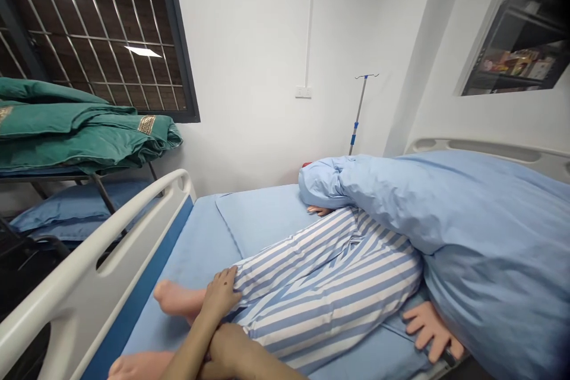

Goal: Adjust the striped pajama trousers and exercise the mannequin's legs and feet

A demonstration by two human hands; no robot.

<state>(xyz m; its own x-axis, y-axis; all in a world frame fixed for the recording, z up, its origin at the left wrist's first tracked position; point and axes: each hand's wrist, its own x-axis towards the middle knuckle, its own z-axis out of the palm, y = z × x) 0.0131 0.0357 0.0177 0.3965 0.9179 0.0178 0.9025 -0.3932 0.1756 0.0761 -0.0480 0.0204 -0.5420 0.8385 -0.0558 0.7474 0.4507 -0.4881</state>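
A mannequin lies on the bed, in blue-and-white striped trousers (329,285), with its bare far foot (176,298) and near foot (138,365) showing. My left hand (222,292) curls over the hem of the far trouser leg at the ankle. Just below it, my right hand (229,349) is closed low on the near leg, beside that hem. The right fingers are mostly hidden, and what they grip does not show. A blue quilt (445,208) is folded back over the upper body. One mannequin hand (431,329) lies spread at the bed's near side.
A light bed end board (95,261) rises at left, past the feet. Another board (490,148) stands behind the quilt. An IV pole (358,113) stands by the wall. Green bedding (89,130) is piled on a frame under the barred window (111,35).
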